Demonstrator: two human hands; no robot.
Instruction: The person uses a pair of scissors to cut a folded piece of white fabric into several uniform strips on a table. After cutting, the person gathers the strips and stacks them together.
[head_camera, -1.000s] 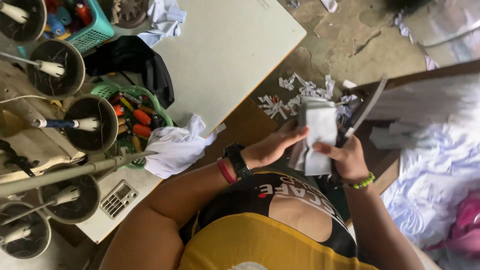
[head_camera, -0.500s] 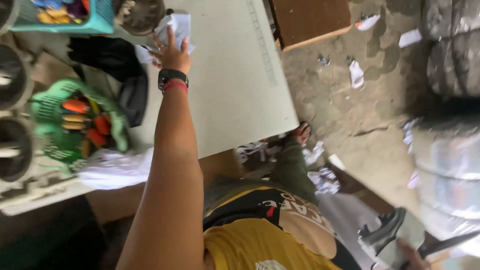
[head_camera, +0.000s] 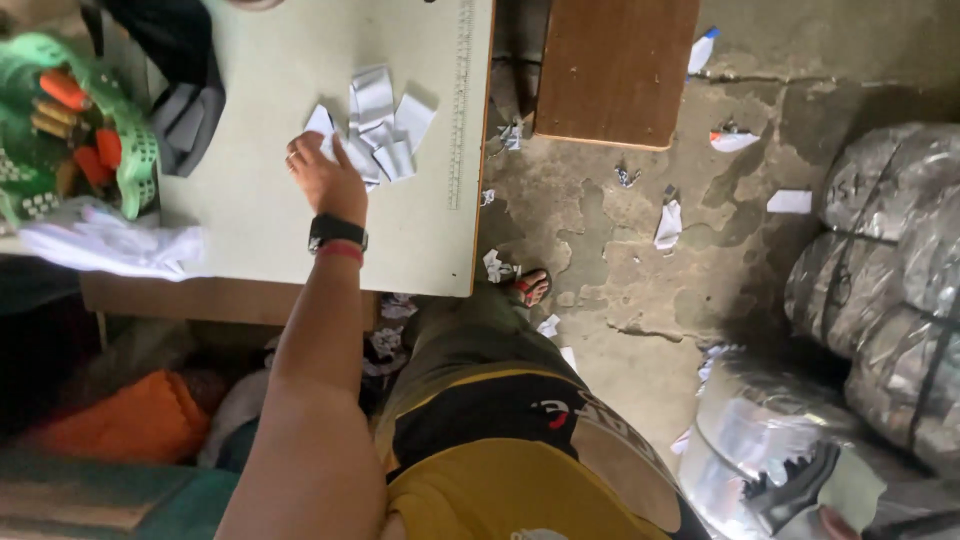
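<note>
left hand (head_camera: 325, 175): fingers spread, resting on white scraps (head_camera: 378, 130) near desk (head_camera: 260, 230) right edge | right hand (head_camera: 835, 522): barely seen, grip unclear | advice: press flat, gather scraps inward from edge

This looks like a small garment or tailoring workshop. The left hand (head_camera: 325, 178) rests on a pale cutting table (head_camera: 250, 230) with a ruler (head_camera: 460, 100) fixed along its edge just right of the hand, touching a heap of white fabric pieces (head_camera: 375, 125). Left of the hand sits a green basket of thread spools (head_camera: 75, 130). Scraps litter the cracked concrete floor (head_camera: 640, 260), and wrapped bales (head_camera: 890, 270) stand far right
</note>
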